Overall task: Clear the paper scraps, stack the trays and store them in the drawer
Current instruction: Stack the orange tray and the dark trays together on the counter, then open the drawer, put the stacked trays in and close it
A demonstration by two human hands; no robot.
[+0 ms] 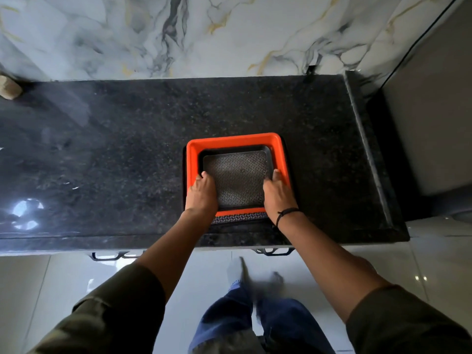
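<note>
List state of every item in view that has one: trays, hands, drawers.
small black tray: nested inside the orange tray
orange tray: stacked on a patterned bottom tray
patterned bottom tray: lowest, flat on the counter
left hand: gripping the stack's left side
right hand: gripping the stack's right side
drawer handles: only these show under the counter edge; drawers open or shut cannot be told

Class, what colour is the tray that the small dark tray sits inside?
Orange tray, clearest in the head view.
</note>
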